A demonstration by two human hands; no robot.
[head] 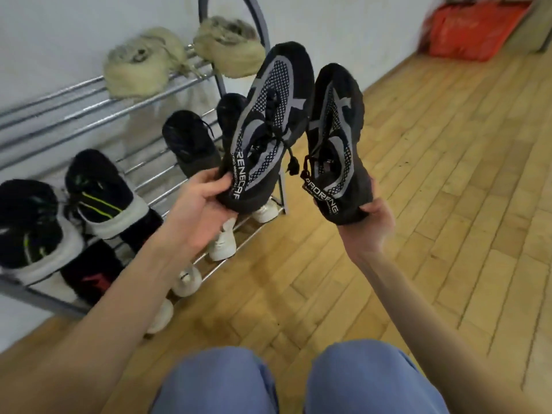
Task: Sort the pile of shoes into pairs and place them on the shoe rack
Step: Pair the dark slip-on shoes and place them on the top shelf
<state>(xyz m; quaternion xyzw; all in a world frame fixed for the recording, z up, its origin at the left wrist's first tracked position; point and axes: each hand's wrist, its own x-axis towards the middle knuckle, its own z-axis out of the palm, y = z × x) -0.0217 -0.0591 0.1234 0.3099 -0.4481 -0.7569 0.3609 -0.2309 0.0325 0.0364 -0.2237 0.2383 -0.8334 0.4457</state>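
My left hand (203, 204) grips the heel of a black and grey mesh shoe (268, 115), toe pointing up and away. My right hand (370, 225) holds the heel of the matching black and grey shoe (336, 138) beside it. Both shoes hang in the air just right of the metal shoe rack (89, 103). On the rack's top shelf lie two beige fluffy shoes (137, 67). The middle shelf carries two black shoes (191, 141) and a black, white and neon-striped pair (98, 195). White shoes (222, 243) and a black and red shoe (92, 276) sit on the bottom shelf.
Wooden parquet floor (448, 174) stretches to the right of the rack. An orange bag (475, 28) stands by the far wall at the top right. My knees in blue trousers (298, 383) fill the bottom of the view. A white wall (59, 31) backs the rack.
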